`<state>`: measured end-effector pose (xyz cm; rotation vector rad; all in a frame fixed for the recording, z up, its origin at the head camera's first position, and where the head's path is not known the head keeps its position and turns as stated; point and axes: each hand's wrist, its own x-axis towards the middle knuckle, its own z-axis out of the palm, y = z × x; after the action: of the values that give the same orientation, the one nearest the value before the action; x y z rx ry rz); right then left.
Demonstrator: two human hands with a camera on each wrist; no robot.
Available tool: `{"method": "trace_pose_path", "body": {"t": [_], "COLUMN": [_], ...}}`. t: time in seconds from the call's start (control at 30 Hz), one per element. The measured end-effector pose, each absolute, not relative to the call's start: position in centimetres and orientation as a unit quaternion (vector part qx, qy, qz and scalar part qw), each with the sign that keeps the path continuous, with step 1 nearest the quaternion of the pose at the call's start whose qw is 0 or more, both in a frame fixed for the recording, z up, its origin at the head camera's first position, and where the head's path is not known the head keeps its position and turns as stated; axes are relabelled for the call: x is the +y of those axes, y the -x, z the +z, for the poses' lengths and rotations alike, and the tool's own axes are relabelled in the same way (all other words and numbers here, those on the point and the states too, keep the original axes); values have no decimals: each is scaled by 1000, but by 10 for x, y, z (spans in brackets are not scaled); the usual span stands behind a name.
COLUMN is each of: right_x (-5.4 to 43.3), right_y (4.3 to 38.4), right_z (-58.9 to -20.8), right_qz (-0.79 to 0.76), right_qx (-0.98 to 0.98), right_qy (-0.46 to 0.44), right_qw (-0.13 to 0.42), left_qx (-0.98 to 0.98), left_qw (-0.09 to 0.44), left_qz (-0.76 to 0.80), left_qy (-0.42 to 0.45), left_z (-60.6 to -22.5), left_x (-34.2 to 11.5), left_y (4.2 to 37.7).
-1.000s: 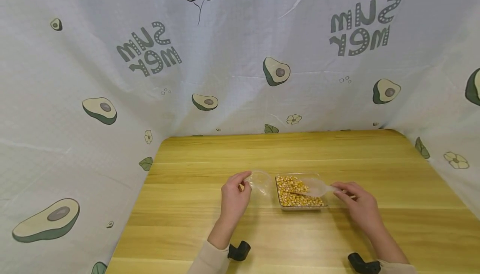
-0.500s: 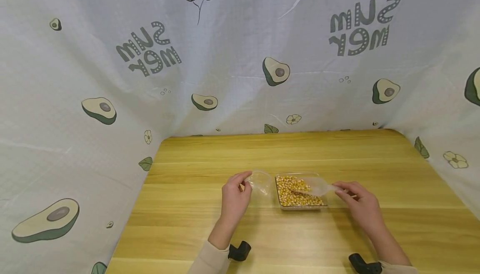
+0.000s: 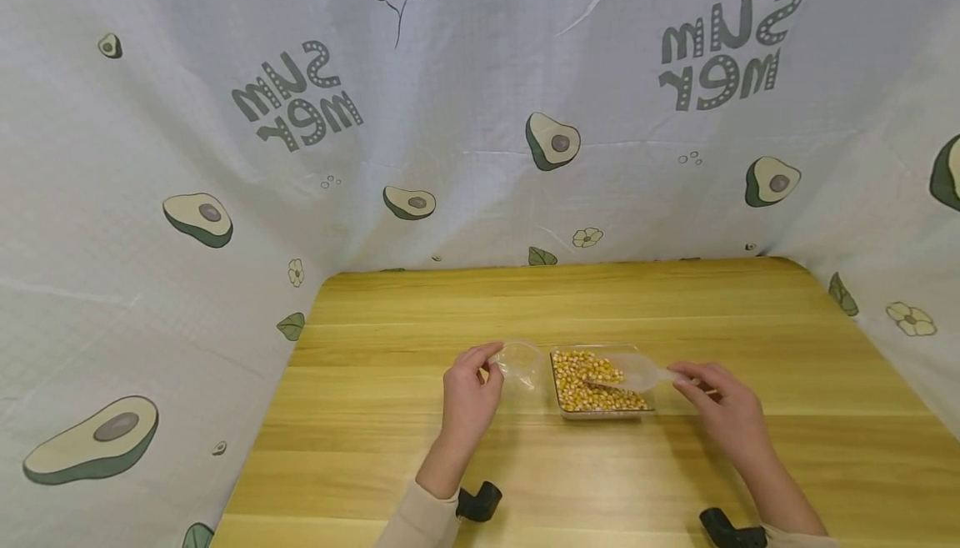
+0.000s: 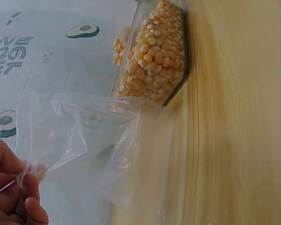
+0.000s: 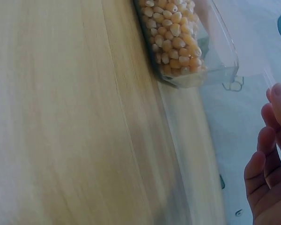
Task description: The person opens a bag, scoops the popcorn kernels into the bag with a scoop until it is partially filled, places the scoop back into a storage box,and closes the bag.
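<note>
Tabletop (image 3: 420, 314), boxed corn (image 3: 576, 371) (scoop (image 3: 637, 373) inside)

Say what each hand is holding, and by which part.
Left hand: clear bag, pinched at its upper edge. Right hand: scoop, held by the handle.

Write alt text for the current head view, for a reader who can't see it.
A person's right hand holds a translucent scoop over a clear rectangular container of yellow corn kernels, while the left hand pinches a clear plastic bag beside the container. Behind the wood-grain table hangs a pale cloth printed with avocados.
</note>
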<state>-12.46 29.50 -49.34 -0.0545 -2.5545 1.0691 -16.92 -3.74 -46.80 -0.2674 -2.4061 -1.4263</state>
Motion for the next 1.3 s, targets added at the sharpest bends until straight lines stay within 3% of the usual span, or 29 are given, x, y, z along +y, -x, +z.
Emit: {"method": "trace_pose_path", "body": {"t": [1.3], "right_x": [297], "right_y": [115], "right_z": [-489], "right_qz": [478], "right_qx": [-864], "right_qy": [83], "right_qw": [136], "left_qx": [-836], "left_qw": [148], "left_qz": [-518], "left_qy": [100], "left_z": [-468], "left_x": [-35], "left_y": [168]}}
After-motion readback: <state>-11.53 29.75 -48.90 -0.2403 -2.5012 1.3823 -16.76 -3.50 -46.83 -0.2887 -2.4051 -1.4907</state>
